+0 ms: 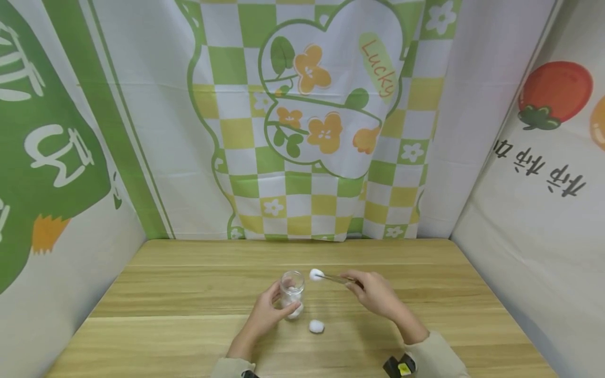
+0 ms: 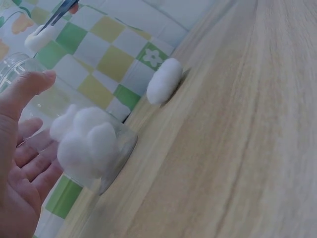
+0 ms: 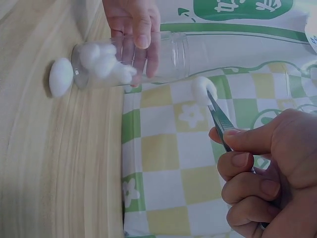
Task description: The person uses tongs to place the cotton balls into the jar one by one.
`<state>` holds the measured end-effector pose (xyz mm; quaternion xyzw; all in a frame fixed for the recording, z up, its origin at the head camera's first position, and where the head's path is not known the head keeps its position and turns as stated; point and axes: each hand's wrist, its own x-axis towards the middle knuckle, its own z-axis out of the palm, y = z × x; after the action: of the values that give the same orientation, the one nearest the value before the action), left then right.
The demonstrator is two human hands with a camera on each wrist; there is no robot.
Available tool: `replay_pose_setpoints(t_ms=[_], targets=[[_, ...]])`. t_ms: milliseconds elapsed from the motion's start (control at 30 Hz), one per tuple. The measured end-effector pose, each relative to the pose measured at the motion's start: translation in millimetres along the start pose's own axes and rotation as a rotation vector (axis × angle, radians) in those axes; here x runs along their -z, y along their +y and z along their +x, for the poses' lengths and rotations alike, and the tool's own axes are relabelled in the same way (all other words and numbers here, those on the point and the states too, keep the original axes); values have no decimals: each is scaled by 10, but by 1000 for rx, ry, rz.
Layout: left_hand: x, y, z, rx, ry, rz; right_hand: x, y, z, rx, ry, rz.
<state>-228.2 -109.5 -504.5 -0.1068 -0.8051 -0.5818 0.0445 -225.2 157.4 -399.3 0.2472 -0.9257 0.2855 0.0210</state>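
Note:
A clear glass jar [image 1: 292,286] stands upright on the table, its mouth uncovered. Several cotton balls [image 2: 86,144] lie in its lower part. My left hand [image 1: 267,312] holds the jar from the side, thumb in front and fingers behind the glass. With my right hand [image 1: 375,294] I grip metal tweezers [image 3: 220,119] between thumb and curled fingers. The tips pinch one cotton ball [image 3: 202,90], which hangs just right of the jar's mouth in the head view. Another cotton ball [image 1: 316,326] rests on the table to the right of the jar's base.
The wooden table [image 1: 189,283] carries the jar and the loose cotton ball. A checked cloth [image 1: 302,205] hangs behind its far edge, with printed cloth walls [image 1: 520,210] on both sides. A dark wrist strap [image 1: 399,365] shows at the right sleeve.

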Motion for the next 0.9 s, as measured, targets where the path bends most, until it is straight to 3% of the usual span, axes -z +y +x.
replay_pose_setpoints(t_ms=[433,900], targets=[[-4,-12,-2,3,-2,-9,-29,-150,59,36,7,-23],[23,5,-23,17,-49,-23,-76,-226,118,70,19,-29]])
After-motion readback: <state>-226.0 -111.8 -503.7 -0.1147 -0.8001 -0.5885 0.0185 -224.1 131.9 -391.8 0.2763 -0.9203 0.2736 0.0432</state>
